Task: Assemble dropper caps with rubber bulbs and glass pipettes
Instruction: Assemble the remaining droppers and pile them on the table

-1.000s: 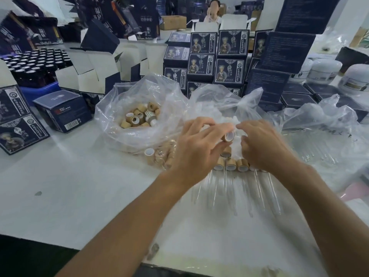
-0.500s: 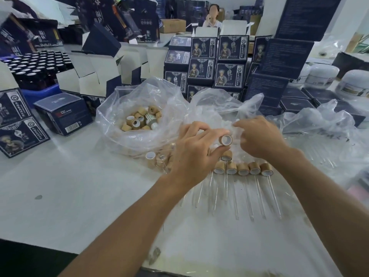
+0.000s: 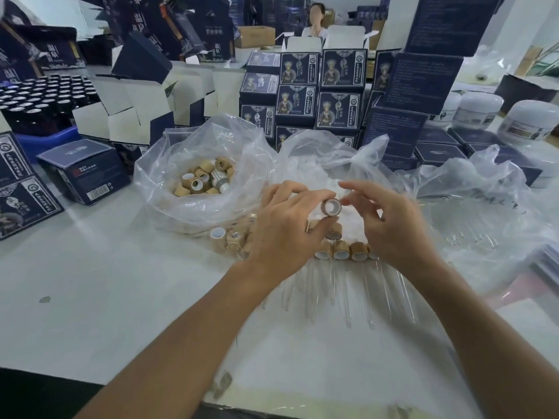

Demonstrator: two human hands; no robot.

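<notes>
The left hand point(image 3: 284, 225) pinches a tan, wood-grained cylindrical dropper cap point(image 3: 331, 207) with its white-lined opening turned toward the right hand point(image 3: 390, 225), probably to receive a bulb; whether the right hand's curled fingers hold anything cannot be told. Behind, a clear plastic bag point(image 3: 169, 189) holds loose matching caps point(image 3: 202, 179), while finished droppers point(image 3: 341, 252) lie in a row below the hands.

- Bare bench point(image 3: 106, 297) lies open at 8 o'clock.
- Plastic bag point(image 3: 187, 207) blocks 11 o'clock; stacked boxes point(image 3: 320, 95) wall off 12.
</notes>
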